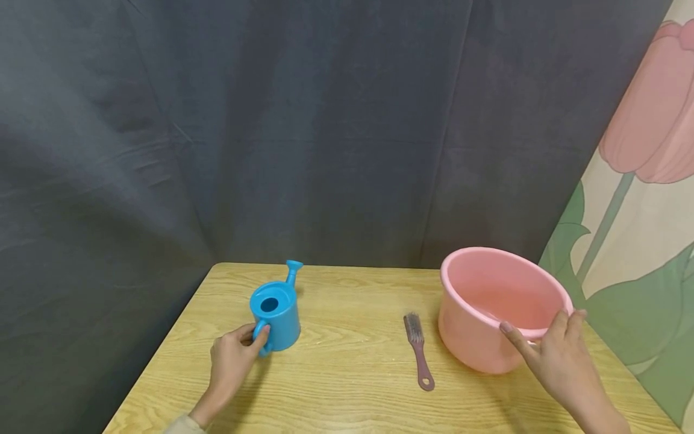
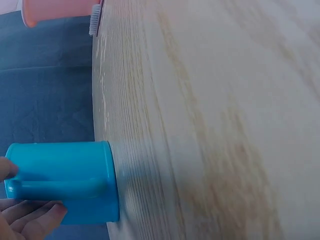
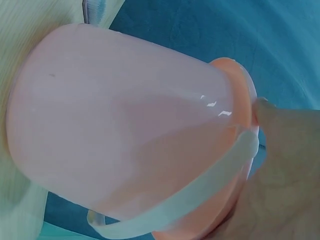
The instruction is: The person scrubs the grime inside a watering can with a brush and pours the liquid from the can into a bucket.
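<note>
A blue watering can (image 1: 283, 328) stands upright at the left of the table, its spout pointing to the back. My left hand (image 1: 233, 360) holds its handle (image 2: 60, 189) between thumb and fingers. On the right is a large pink bucket (image 1: 477, 343), its inside partly visible. My right hand (image 1: 569, 367) grips the bucket's near right rim, with the thumb and fingers spread along it. A pale carrying handle (image 3: 175, 210) hangs on the bucket's outer side in the right wrist view. Whether the bucket's base lies fully flat is hard to tell.
Between the watering can and the bucket lies a brush (image 1: 417, 352) with a purplish handle, bristle end to the back. The wooden table (image 1: 347, 386) ends at a dark curtain (image 1: 336, 132). A wall with a painted tulip (image 1: 645, 114) rises on the right.
</note>
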### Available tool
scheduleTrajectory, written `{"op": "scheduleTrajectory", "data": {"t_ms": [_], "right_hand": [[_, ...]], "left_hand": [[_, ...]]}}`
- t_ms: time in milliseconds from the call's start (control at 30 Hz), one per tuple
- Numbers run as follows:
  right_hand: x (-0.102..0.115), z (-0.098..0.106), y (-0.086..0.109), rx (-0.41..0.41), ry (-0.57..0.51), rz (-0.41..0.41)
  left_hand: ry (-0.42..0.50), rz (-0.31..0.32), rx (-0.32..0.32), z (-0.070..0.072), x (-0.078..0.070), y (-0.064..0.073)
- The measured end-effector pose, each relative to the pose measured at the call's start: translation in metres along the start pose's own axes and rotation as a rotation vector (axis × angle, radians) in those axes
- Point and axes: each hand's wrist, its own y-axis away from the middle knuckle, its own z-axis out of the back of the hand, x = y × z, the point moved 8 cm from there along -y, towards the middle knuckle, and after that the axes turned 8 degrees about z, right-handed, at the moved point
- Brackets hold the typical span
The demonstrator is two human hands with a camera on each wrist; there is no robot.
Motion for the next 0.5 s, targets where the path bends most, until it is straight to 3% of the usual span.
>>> {"op": "scheduleTrajectory", "data": {"t_ms": [133, 300, 500], "right_hand": [[0.006, 0.005, 0.001, -0.074, -0.014, 0.043], [0.028, 0.023, 0.001, -0.285, -0.110, 0.236], [0.061, 0.031, 0.000, -0.492, -0.139, 0.445]], "left_hand": [[0.001, 0.023, 0.008, 0.002, 0.003, -0.001], [0.019, 0.070, -0.038, 0.012, 0.008, -0.002], [0.046, 0.050, -0.143, 0.028, 0.005, -0.005]]}}
